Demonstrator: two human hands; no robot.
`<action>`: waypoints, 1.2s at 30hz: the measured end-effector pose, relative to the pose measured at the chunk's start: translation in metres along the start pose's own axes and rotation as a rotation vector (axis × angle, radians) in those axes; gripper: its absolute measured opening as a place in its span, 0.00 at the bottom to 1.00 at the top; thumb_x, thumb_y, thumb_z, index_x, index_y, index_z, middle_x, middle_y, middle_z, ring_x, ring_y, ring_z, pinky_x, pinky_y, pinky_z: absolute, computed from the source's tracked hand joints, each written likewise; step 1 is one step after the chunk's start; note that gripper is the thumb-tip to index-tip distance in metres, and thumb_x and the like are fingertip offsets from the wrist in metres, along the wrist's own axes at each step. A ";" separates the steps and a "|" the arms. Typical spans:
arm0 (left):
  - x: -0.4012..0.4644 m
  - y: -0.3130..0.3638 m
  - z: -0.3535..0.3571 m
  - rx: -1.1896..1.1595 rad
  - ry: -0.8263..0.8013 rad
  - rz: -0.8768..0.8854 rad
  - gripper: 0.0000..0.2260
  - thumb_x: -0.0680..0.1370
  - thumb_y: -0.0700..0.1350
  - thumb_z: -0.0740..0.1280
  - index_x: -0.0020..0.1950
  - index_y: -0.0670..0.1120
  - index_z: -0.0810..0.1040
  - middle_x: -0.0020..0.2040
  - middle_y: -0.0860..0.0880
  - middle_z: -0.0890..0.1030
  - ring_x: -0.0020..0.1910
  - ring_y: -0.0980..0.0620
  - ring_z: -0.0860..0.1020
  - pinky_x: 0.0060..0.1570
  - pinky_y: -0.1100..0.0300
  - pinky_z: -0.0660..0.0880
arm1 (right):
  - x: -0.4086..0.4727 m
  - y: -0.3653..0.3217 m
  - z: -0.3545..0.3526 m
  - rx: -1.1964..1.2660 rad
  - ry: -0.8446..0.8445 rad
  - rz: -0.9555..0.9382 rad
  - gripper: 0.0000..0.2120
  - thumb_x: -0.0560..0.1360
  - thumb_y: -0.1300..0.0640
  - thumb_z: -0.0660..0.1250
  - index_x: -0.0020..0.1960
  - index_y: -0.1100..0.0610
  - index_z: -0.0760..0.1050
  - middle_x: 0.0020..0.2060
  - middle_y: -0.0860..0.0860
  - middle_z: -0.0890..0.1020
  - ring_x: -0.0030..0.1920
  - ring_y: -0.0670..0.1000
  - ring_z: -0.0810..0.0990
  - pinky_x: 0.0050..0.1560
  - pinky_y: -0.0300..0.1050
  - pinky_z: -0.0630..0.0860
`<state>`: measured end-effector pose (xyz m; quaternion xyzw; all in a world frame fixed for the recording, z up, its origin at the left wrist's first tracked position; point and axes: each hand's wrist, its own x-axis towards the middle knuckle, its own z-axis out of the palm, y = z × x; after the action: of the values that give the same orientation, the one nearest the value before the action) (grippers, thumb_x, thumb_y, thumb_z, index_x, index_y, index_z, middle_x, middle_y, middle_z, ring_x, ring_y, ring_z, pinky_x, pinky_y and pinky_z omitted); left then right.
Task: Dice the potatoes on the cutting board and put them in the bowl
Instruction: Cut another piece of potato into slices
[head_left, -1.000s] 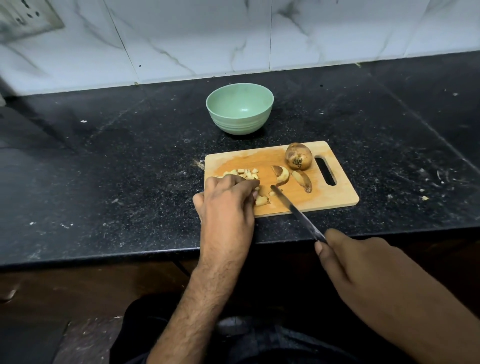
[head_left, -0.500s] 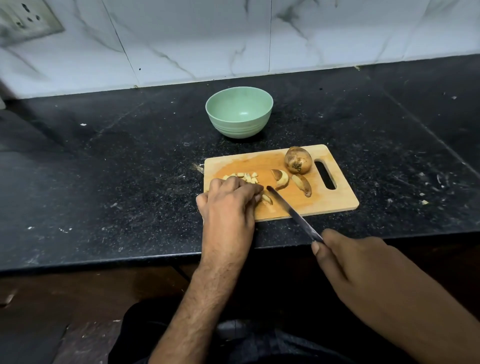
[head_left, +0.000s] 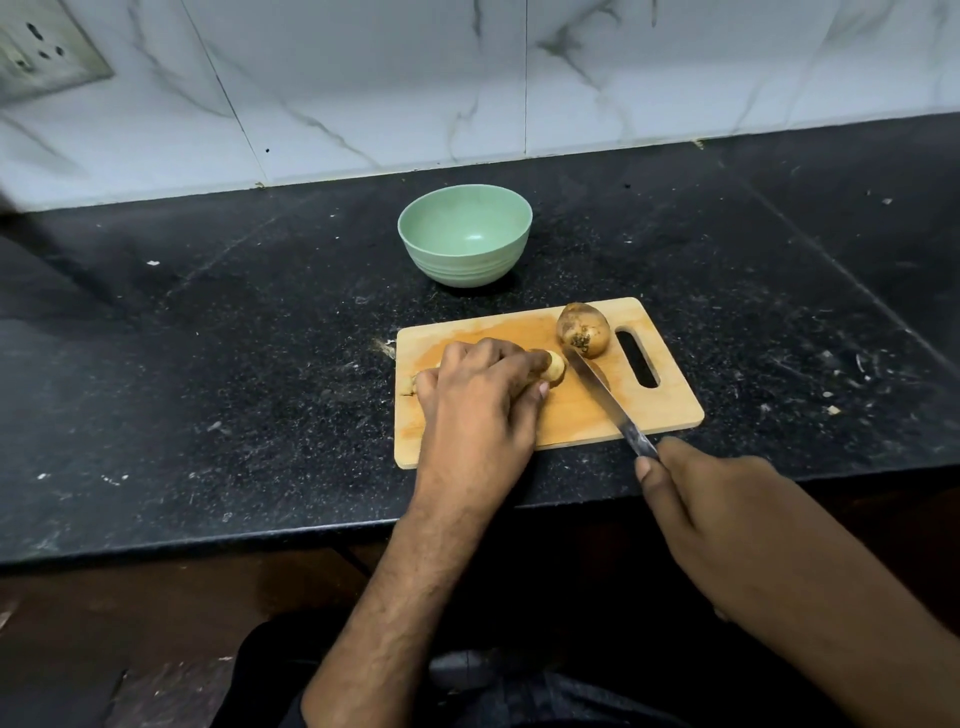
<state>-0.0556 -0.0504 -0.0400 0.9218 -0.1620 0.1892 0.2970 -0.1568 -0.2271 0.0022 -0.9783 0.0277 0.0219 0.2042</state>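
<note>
Nearest the camera, the right hand (head_left: 727, 525) hangs just off the near edge of the table (head_left: 208, 364), its grip curled tight round the handle of the knife (head_left: 605, 397). The blade runs up and away from that hand, slanting across the cutting board (head_left: 582, 415), and its tip sits right beside the whole potato (head_left: 583, 330).

Over the left half of the cutting board, the left hand (head_left: 480, 395) lies knuckles up. Its fingers are curled down and its fingertips pinch a pale potato piece (head_left: 555, 367), which pokes out beyond them just left of the blade. The grip there is closed on that piece. A small scrap of cut potato (head_left: 409, 384) peeks out at the board's left edge, beside the base of the thumb; anything else under the palm is hidden.

The whole potato, brown-skinned with a dark patch facing the camera, stands at the far right of the cutting board, just left of the handle slot (head_left: 637, 358).

Beyond the cutting board, a little apart from its far edge, stands the green bowl (head_left: 465, 270). No potato shows inside it.

Farther back, behind the bowl, the dark speckled table meets a white marbled tile wall (head_left: 519, 78), with a switch plate (head_left: 36, 52) high to the left of the bowl.
</note>
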 end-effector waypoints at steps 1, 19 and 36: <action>0.006 0.001 0.000 0.027 -0.042 0.005 0.13 0.79 0.53 0.69 0.63 0.57 0.80 0.58 0.61 0.77 0.58 0.56 0.69 0.52 0.53 0.60 | 0.001 0.000 -0.001 0.013 -0.007 0.009 0.16 0.82 0.42 0.48 0.40 0.47 0.64 0.29 0.50 0.77 0.23 0.44 0.76 0.29 0.40 0.74; 0.030 0.006 -0.017 0.160 -0.134 -0.019 0.12 0.78 0.54 0.69 0.61 0.57 0.79 0.55 0.59 0.77 0.58 0.54 0.70 0.51 0.55 0.54 | -0.003 0.004 -0.005 0.047 -0.031 0.005 0.16 0.82 0.41 0.48 0.40 0.47 0.65 0.28 0.50 0.78 0.25 0.42 0.78 0.28 0.37 0.72; -0.009 0.018 -0.007 0.080 -0.175 -0.046 0.17 0.74 0.61 0.72 0.61 0.59 0.80 0.54 0.62 0.79 0.57 0.57 0.67 0.52 0.54 0.56 | -0.022 -0.002 -0.003 0.003 -0.057 0.025 0.17 0.82 0.40 0.47 0.41 0.47 0.62 0.31 0.48 0.76 0.25 0.43 0.75 0.31 0.37 0.73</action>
<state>-0.0721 -0.0587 -0.0301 0.9495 -0.1585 0.1074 0.2487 -0.1789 -0.2252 0.0066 -0.9766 0.0339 0.0524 0.2060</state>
